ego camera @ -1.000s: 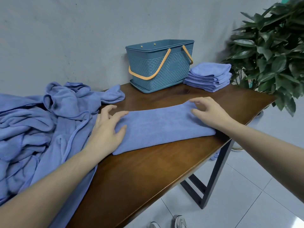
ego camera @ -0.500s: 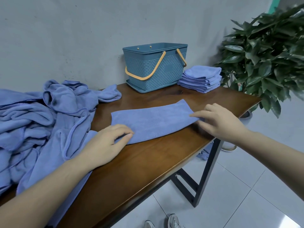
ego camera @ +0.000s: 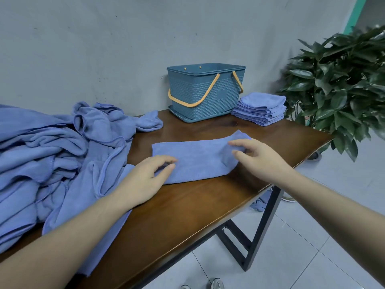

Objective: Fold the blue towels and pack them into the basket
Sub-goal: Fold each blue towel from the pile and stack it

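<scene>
Both grips pinching folded towel (ego camera: 198,159)

On the tabletop (ego camera: 187,209) a half-folded towel (ego camera: 195,161) lies in the middle, the left hand (ego camera: 143,180) on its near-left corner, the right hand (ego camera: 260,157) on its right end. A heap of towels (ego camera: 52,153) lies left. Behind stands the basket (ego camera: 205,91), a folded stack (ego camera: 261,108) just right of it, a plant (ego camera: 341,84) beyond the tabletop's right end.

No readable text, label, brand, number or sign appears on anything here.
</scene>
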Demonstrator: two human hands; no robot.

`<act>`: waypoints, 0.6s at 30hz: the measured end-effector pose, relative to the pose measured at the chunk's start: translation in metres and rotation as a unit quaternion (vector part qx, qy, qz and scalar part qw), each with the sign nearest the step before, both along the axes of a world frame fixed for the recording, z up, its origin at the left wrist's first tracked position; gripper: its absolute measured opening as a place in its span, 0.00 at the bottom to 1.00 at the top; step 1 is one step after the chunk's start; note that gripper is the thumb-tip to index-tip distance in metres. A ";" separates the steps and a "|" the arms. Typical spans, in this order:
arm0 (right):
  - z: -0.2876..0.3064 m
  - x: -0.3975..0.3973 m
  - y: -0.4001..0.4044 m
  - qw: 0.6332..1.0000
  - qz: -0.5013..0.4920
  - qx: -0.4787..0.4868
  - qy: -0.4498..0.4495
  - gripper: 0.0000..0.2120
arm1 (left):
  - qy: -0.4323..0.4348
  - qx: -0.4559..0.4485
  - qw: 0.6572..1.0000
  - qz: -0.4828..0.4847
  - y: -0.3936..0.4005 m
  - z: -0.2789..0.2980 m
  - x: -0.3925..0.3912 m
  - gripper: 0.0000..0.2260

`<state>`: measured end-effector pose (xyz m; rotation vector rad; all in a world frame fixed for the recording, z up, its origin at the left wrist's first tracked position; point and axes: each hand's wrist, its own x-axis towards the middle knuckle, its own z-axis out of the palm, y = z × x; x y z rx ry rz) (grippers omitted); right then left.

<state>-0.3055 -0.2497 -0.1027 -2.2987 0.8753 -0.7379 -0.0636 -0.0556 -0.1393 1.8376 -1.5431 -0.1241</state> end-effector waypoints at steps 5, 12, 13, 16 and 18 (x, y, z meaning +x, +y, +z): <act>0.017 0.039 0.035 0.991 0.078 -0.099 0.042 0.19 | 0.207 -0.104 0.973 -0.005 -0.001 0.003 0.003 0.13; 0.012 0.095 0.085 0.961 0.176 -0.203 0.061 0.21 | 0.451 -0.138 0.882 -0.002 -0.003 0.020 0.008 0.14; 0.008 0.100 0.091 0.955 0.189 -0.219 0.070 0.20 | 0.473 -0.136 0.870 0.001 -0.003 0.021 0.010 0.13; -0.007 0.108 0.101 0.933 0.216 -0.266 0.112 0.19 | 0.501 -0.120 0.857 0.021 -0.004 0.023 0.014 0.15; -0.013 0.106 0.100 0.918 0.223 -0.301 0.130 0.23 | 0.474 -0.099 0.874 0.041 -0.005 0.022 0.016 0.17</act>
